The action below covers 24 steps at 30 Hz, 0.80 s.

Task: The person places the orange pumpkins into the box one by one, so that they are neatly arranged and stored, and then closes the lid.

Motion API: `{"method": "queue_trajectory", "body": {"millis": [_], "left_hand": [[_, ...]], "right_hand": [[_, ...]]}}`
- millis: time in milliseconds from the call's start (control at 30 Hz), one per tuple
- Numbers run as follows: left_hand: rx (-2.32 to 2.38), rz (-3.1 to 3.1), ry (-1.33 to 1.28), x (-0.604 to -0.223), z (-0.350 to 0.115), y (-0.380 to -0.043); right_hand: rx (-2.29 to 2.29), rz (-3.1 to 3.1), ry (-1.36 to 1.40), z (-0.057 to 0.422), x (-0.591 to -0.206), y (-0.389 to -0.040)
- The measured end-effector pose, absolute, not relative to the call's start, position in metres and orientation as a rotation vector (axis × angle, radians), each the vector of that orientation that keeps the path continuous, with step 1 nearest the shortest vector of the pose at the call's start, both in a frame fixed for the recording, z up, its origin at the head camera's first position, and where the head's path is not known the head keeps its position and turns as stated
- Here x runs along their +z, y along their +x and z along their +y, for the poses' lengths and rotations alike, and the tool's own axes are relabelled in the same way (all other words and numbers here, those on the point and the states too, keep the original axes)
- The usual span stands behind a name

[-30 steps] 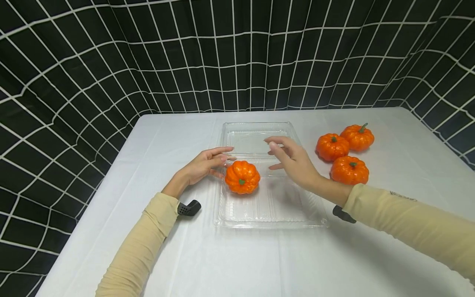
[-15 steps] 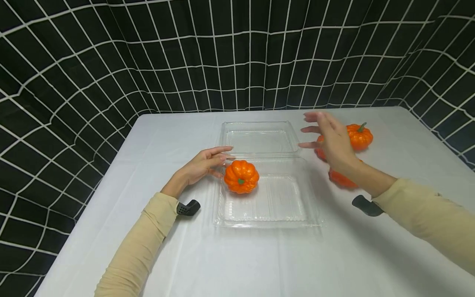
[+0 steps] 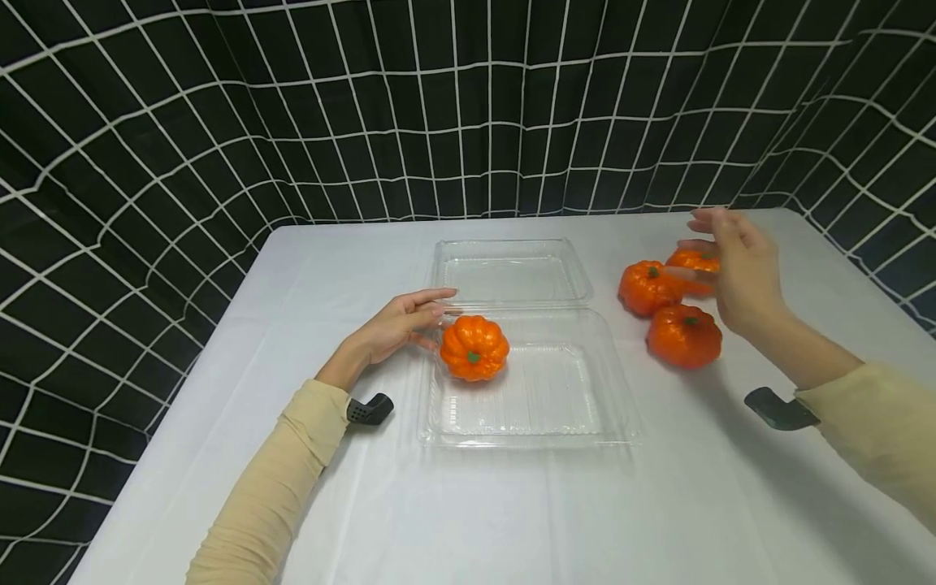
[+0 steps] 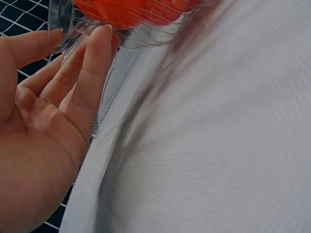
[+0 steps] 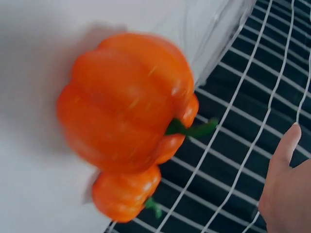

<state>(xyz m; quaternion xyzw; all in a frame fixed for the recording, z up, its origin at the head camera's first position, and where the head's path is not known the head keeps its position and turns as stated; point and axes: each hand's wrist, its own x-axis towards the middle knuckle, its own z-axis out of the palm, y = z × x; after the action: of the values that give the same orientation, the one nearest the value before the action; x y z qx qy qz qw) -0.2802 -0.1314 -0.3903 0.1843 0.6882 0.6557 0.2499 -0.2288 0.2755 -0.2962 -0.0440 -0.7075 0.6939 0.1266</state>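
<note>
A clear plastic clamshell container (image 3: pixel 544 398) lies opened flat, its lid (image 3: pixel 504 280) toward the back. An orange pumpkin (image 3: pixel 474 357) with a green stem sits in the base's left part. My left hand (image 3: pixel 391 331) pinches the container's left edge near the hinge, thumb and fingers on the plastic in the left wrist view. At the right, my right hand (image 3: pixel 749 276) is raised with nothing in it, fingers extended over the back pumpkin (image 3: pixel 682 260) and partly hiding it. Two more pumpkins, a left one (image 3: pixel 645 291) and a front one (image 3: pixel 683 341), cluster beside it.
A white cloth covers the table (image 3: pixel 468 512). Dark curtains (image 3: pixel 395 106) with a white grid rise behind the table and along both sides. Black wrist camera mounts (image 3: pixel 370 409) stick out from the sleeves.
My right hand has moved from above the container rightward, past the pumpkin cluster to its right side. My left hand, the container and the pumpkin in it stay put.
</note>
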Motion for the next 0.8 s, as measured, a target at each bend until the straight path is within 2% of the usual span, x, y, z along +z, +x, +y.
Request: {"method": "queue_trajectory", "body": {"millis": [467, 800], "left_hand": [[1.791, 1.873, 0.501, -0.39, -0.131, -0.279], [1.784, 1.877, 0.508, -0.39, -0.131, -0.279]], "right_hand": [[2.109, -2.022, -0.244, 0.328, -0.309, -0.222], [1.64, -2.597, -0.359, 0.355, -0.344, -0.229]]}}
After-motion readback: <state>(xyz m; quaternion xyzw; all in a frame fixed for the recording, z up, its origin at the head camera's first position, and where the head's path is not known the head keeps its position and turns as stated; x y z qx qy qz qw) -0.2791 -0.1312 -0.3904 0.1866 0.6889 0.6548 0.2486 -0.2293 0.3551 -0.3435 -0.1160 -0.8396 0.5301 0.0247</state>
